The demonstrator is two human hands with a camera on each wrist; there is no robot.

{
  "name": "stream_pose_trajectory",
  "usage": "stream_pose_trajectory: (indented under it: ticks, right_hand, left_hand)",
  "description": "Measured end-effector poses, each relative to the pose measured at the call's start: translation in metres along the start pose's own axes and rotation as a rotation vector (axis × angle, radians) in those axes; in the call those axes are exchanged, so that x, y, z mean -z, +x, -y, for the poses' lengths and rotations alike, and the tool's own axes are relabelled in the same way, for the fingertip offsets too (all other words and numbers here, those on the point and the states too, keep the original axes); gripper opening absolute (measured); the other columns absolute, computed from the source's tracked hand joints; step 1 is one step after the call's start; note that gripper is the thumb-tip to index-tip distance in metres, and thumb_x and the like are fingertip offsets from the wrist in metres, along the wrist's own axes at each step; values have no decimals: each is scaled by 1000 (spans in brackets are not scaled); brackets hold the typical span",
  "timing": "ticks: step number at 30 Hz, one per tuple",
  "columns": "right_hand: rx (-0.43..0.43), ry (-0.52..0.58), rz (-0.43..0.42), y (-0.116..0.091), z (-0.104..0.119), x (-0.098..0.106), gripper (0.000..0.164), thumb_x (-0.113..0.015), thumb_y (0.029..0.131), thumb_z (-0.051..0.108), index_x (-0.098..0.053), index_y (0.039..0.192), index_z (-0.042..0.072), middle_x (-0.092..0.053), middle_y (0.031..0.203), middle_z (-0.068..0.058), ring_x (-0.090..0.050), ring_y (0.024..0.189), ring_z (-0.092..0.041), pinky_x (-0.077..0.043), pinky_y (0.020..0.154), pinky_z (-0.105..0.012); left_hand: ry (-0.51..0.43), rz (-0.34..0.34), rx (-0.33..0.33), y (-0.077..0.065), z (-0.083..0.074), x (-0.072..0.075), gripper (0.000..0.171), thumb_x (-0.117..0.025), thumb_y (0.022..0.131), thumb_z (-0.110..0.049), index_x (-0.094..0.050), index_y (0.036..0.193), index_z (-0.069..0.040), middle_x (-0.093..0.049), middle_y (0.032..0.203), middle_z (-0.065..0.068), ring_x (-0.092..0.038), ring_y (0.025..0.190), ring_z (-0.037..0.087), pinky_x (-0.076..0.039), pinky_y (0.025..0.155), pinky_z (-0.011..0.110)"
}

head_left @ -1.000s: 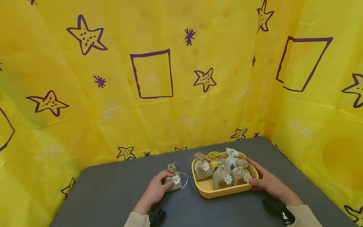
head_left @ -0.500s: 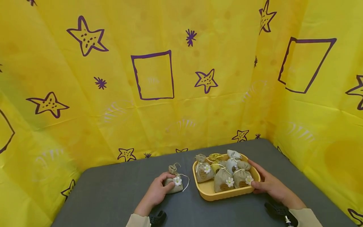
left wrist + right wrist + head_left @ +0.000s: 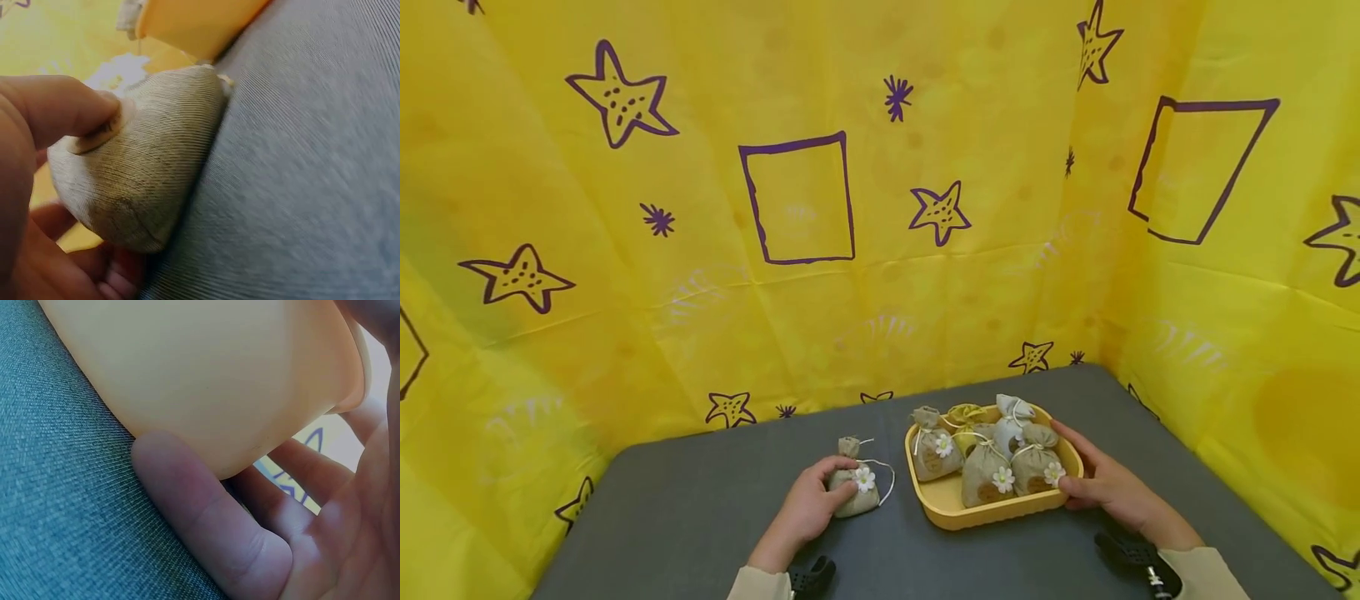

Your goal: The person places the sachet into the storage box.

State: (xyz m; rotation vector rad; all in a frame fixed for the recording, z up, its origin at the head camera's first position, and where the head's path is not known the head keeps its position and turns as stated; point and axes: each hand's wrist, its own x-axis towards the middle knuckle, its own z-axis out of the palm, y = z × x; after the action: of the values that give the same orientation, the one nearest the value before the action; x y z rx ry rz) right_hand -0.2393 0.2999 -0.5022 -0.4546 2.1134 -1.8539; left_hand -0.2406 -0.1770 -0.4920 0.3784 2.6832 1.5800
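Observation:
My left hand (image 3: 811,502) pinches a small beige drawstring pouch (image 3: 859,505) with a white flower on its front. In the left wrist view, the thumb presses on a round patch on the pouch (image 3: 162,156), and other fingers curl behind it; its lower side lies close over the grey cloth. My right hand (image 3: 1108,485) grips the right end of a yellow tray (image 3: 955,520), thumb at the near corner and fingers along the far side. Several tied pouches stand in the tray: beige ones (image 3: 988,475), a yellow one (image 3: 964,415) and a pale grey-blue one (image 3: 1012,414).
The table (image 3: 700,517) is covered in dark grey cloth. Yellow curtains (image 3: 805,333) printed with purple stars and frames rise behind it and on the sides. Black wrist mounts (image 3: 812,575) sit below both hands.
The pouch in my left hand has tilted slightly, its neck leaning a little further left. The tray and right hand stay put; the head view has shifted a little.

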Motion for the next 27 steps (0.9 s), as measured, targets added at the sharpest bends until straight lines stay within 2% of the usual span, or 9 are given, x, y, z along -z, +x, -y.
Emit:
stream_pose_trajectory:
  ticks: [3,6,10,14,19,21,27]
  right_hand:
    - [-5,2,-2,2,0,-2,93,-69,96,20,-2,161,14,-5,153,-37,-59,100,-36,-55,75,-45]
    - [-10,-2,-11,3,-1,-2,94,-70,95,21,-3,161,14,-6,153,-36,-59,100,-35,-55,75,-45]
    - [-9,-10,-31,-1,-2,-1,94,-70,95,20,-4,161,14,-7,152,-37,-59,100,-36,-55,75,-45]
    - [-2,-11,-45,-6,-2,3,93,-69,95,19,-3,160,13,-6,152,-38,-59,102,-36,-55,75,-45]
    - [7,-12,-56,-6,0,4,94,-71,94,21,-6,161,14,-10,152,-37,-60,100,-35,-55,74,-45]
    - [7,-10,-52,-4,0,3,94,-71,94,20,-6,161,14,-10,151,-37,-60,99,-35,-55,74,-45]
    - [-4,4,-24,-1,-1,0,92,-69,96,19,-3,161,14,-7,152,-36,-60,100,-36,-55,76,-45]
  left_hand:
    - [-33,-17,38,-3,-4,2,28,-77,86,-16,-71,114,-13,-64,109,9,-59,86,21,-49,72,37]
    - [-94,-67,75,-5,-12,4,32,-79,84,-13,-72,115,-11,-65,105,9,-59,78,20,-49,65,34]
    - [-193,-122,90,-5,-31,5,35,-79,86,-15,-71,119,-10,-67,103,10,-60,73,20,-49,59,33]
    - [-260,-111,35,-2,-59,3,35,-79,87,-15,-70,120,-10,-67,109,10,-64,79,21,-51,63,33]
    - [-236,-70,-80,6,-90,-6,32,-79,87,-13,-71,118,-12,-68,103,10,-63,81,23,-50,64,32]
    - [-209,-54,-115,10,-98,-11,31,-79,87,-14,-71,117,-13,-68,105,9,-63,82,22,-51,65,32]
    - [-156,-30,-156,15,-111,-31,29,-79,87,-14,-73,115,-17,-66,115,3,-61,89,23,-51,70,33]
